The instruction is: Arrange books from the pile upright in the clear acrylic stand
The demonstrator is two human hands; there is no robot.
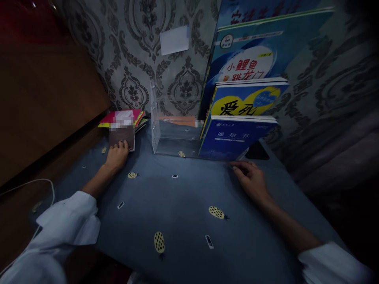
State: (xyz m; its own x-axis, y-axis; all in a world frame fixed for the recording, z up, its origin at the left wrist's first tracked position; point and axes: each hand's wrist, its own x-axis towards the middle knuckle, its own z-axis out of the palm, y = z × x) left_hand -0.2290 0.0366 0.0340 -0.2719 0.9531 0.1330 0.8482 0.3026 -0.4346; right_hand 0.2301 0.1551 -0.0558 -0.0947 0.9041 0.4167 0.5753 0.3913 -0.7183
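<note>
At the left of the head view, my left hand [118,153] has its fingers curled on the lower edge of a brown booklet [121,136]. The booklet lies on top of a small pile with a pink and yellow book [103,120]. Right of it stands a clear plastic book rack [154,118], its left part holding no upright books. Several books stand in its right part, a blue booklet [233,138] in front. My right hand [250,177] has thumb and fingers pinched at the rack's front right corner, below the blue booklet.
A blue-grey cloth [183,209] with pineapple prints covers the table. Behind the right end of the rack lies a dark flat object [257,152]. A white cable [51,185] hangs at the left edge, beside a brown wooden panel [44,94]. Patterned wallpaper backs the table.
</note>
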